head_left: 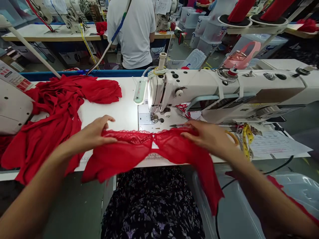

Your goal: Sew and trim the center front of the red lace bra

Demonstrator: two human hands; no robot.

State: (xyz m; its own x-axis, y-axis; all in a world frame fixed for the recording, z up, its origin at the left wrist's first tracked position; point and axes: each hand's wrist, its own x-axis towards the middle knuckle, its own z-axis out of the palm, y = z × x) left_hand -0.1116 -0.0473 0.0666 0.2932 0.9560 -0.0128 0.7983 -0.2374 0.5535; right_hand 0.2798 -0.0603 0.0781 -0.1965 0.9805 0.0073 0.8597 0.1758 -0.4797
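A red lace bra (171,146) is stretched out sideways along the table's front edge, its lace border uppermost. My left hand (96,132) grips the lace border near its left end, between thumb and fingers. At the other end, my right hand (205,136) pinches the lace, with the fingertips partly hidden by cloth. Sheer red fabric hangs from both sides over the table edge. Just beyond the garment's middle stands the presser foot (154,118) of a white sewing machine (194,86), apart from the cloth.
Piled red fabric (59,109) covers the table's left side. On the right lie a yellow tape measure (246,139) and a written sheet (276,144). Below is a clear plastic bin (239,199). Ahead, a person in a white shirt (132,33) is at another table. Red thread cones (240,11) stand upper right.
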